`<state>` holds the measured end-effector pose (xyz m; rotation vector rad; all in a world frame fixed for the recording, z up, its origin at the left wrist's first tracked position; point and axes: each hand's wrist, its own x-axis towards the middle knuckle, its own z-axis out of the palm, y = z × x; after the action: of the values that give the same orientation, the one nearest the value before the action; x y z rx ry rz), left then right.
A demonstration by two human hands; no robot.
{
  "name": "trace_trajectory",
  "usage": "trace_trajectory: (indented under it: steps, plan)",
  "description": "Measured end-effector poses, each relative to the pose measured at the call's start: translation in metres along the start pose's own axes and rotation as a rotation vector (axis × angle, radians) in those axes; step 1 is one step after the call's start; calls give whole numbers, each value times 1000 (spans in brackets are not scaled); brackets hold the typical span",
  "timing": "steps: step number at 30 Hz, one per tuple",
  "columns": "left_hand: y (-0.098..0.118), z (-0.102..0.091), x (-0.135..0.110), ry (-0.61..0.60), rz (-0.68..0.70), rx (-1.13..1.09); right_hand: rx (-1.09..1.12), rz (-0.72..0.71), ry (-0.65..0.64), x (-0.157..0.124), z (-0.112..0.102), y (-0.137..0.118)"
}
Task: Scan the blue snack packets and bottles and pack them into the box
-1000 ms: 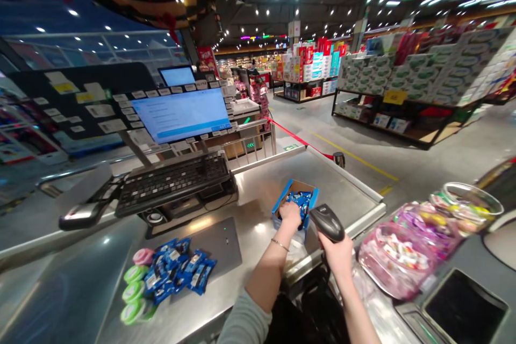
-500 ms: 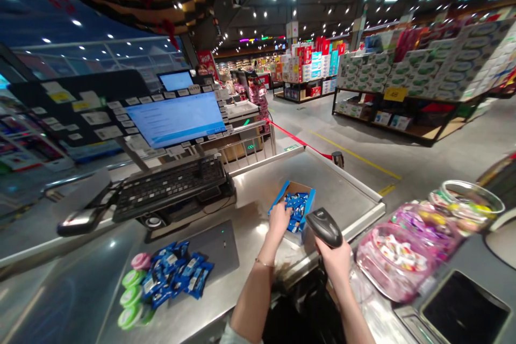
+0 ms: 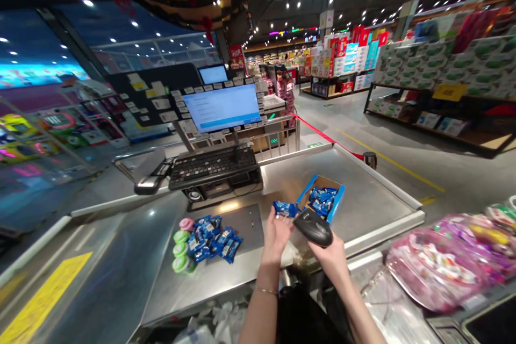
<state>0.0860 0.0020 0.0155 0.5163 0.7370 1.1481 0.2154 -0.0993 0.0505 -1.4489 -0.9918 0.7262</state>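
Observation:
My left hand [image 3: 277, 236] is shut on a small blue snack packet [image 3: 285, 208], holding it up just left of an open cardboard box with blue edges [image 3: 336, 203]. More blue packets lie inside that box. My right hand [image 3: 330, 259] grips a black handheld barcode scanner [image 3: 313, 228], whose head points toward the held packet from close by. To the left, on a dark grey scale plate [image 3: 250, 226], lies a heap of blue packets [image 3: 212, 239]. Several green rolls [image 3: 180, 250] and a pink roll [image 3: 186, 224] stand beside that heap.
The steel checkout counter [image 3: 355, 188] has a raised rim. A keyboard [image 3: 213, 166] and monitor [image 3: 221, 107] stand behind it. Pink bags of sweets [image 3: 439, 263] lie at right. A red rope barrier [image 3: 322, 137] and stocked shelves [image 3: 419, 80] lie beyond.
My left hand has come out of the box with a blue packet in it. The scanner has moved closer to that packet. The whole view has shifted as my head turned.

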Motion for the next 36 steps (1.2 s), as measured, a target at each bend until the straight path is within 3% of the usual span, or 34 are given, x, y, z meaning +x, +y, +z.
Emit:
trace_trajectory:
  steps: [3,6,13,20,28,36]
  plan:
    - [7,-13,-3,101,-17,-180,-22,-34,-70,-9,14,-5]
    - [13,-24,-2,177,16,-212,-40,-67,-133,-15,25,-8]
    - [26,-39,4,72,157,-50,-218,-122,-193,-21,38,-6]
    - [35,-36,8,78,253,90,-442,-143,-237,-21,40,1]
    - [33,-38,14,-6,285,30,-473,-156,-250,-18,40,2]
    - [35,-36,12,22,277,41,-400,-116,-241,-19,39,-6]
